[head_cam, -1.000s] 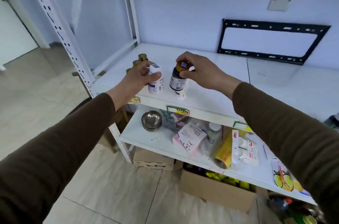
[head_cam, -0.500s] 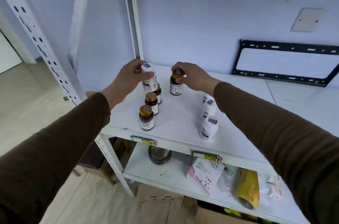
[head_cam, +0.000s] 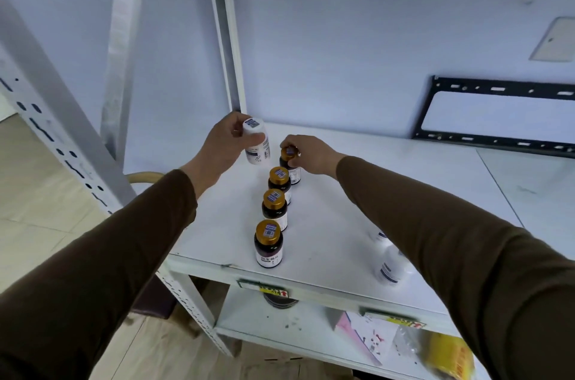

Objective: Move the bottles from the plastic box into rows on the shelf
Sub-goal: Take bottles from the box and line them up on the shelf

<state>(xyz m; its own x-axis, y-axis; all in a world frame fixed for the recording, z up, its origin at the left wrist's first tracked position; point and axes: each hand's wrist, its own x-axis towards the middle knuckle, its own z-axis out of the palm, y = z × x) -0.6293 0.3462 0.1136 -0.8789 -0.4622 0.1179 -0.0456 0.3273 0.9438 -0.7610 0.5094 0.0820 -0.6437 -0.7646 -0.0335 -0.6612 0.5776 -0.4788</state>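
Three dark bottles with gold caps stand in a row on the white shelf [head_cam: 326, 218]: the nearest [head_cam: 268, 244], the middle [head_cam: 274, 208] and the far one [head_cam: 279, 182]. Behind them my right hand [head_cam: 306, 154] grips the cap of a fourth dark bottle [head_cam: 292, 172], which rests on the shelf at the row's far end. My left hand [head_cam: 225, 143] holds a white bottle [head_cam: 256, 141] in the air, just left of that bottle. More white bottles [head_cam: 390, 267] stand at the right, partly hidden by my right sleeve. The plastic box is out of view.
White shelf uprights rise at the left [head_cam: 49, 130] and behind the bottles [head_cam: 225, 28]. A black metal frame [head_cam: 497, 115] leans on the wall at the back right. The lower shelf holds a metal bowl [head_cam: 280, 300], a pink box [head_cam: 364, 336] and a yellow roll [head_cam: 448, 354].
My view has moved closer and up. My right hand has brought the dark bottle left and set it down behind the row. My left hand stays raised with the white bottle.
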